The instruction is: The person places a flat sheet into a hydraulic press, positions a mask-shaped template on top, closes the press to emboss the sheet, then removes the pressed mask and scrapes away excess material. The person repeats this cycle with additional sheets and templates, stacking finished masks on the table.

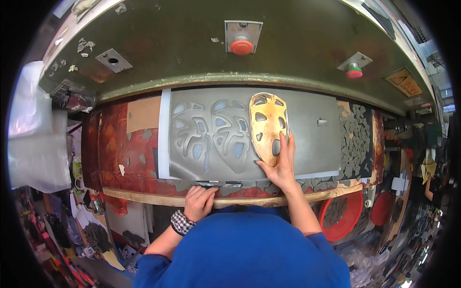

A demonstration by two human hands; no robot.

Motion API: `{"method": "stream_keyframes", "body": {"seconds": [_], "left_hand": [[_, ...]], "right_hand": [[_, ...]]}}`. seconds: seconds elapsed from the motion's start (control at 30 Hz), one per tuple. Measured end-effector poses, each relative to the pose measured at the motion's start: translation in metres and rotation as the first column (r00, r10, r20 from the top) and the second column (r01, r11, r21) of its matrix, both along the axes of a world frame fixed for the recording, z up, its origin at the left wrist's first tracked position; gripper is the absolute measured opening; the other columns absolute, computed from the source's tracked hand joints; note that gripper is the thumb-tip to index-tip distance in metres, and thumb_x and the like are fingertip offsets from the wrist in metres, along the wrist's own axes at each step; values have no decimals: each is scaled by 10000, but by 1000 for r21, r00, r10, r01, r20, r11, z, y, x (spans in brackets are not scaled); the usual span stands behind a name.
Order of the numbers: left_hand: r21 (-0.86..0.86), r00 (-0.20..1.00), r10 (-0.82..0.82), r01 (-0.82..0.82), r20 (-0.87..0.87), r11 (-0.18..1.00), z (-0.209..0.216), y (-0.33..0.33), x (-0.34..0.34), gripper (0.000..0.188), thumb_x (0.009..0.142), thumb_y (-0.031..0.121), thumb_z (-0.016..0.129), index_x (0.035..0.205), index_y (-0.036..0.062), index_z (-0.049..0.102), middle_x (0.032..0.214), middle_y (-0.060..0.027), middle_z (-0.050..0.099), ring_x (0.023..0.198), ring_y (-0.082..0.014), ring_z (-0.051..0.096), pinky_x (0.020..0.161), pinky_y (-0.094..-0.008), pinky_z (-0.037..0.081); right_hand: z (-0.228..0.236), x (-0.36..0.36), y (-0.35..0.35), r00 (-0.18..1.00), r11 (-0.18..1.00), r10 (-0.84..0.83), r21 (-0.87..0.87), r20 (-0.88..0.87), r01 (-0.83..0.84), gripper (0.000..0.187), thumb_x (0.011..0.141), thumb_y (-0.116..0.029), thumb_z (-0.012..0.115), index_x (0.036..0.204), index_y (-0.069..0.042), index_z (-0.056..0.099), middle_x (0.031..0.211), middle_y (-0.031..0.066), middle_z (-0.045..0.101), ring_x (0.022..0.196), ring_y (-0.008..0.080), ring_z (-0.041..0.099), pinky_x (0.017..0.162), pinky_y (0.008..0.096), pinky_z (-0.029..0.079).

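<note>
My right hand [282, 165] grips the near end of a gold-coloured, sole-shaped cutting die [270, 130] with several openings, its thumb on the left edge and fingers along the right. The die lies on a grey foam-like sheet [312, 149]. Left of it, two cut shapes of similar outline mark the sheet, with pale blue showing through their gaps. My left hand [199, 201] is closed at the bench's wooden front edge [249, 200], beside dark scraps; whatever its curled fingers may hold is hidden. A pale blue backing sheet [164, 144] shows under the grey one.
A green machine beam [177, 43] spans the far side, carrying a red push button [241, 47] and another red button [354, 72]. Grey offcuts [355, 134] pile up at the bench's right. Below stands a red round tub [355, 211] with scraps. Clear plastic [38, 149] hangs at left.
</note>
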State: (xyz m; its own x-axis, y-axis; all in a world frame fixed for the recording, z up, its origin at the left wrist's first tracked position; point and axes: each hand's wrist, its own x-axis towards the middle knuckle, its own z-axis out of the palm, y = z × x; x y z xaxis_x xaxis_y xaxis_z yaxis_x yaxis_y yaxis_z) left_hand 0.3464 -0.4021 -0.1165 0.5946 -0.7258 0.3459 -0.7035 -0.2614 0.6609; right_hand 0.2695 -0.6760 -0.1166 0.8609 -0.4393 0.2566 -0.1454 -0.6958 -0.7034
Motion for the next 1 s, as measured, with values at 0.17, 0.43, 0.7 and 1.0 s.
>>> {"method": "stream_keyframes", "body": {"seconds": [0.17,0.43,0.7,1.0], "left_hand": [[79,983,94,-107,161,991,-28,-25,23,140,724,15,683,863,22,669,651,-75,545,614,-248,534,614,-359,436],[-44,963,207,-202,176,978,-34,-67,96,121,726,-12,648,846,3,658,679,-120,560,620,-307,525,594,-381,433],[-9,926,275,-282,258,959,-37,-114,171,106,740,20,650,845,26,660,658,-92,562,615,-270,548,601,-367,445],[-14,923,231,-239,307,971,-37,-111,171,50,780,41,632,823,46,656,705,-96,608,639,-289,566,620,-380,455]], "right_hand": [[-7,36,-32,998,999,14,42,-54,-12,1157,619,-216,877,1488,-7,143,1489,336,118,1359,488,223,1111,513,250],[62,75,-179,690,796,-536,19,486,605,753,980,-340,462,1484,58,70,1517,287,154,1435,378,141,1155,453,166],[65,119,-208,681,738,-553,-96,479,667,936,930,-437,513,1457,103,-41,1517,342,-6,1431,448,5,1159,518,35],[19,62,-144,803,861,-507,141,314,489,790,896,-165,618,1477,64,134,1457,303,311,1339,383,367,1116,453,271]]}}
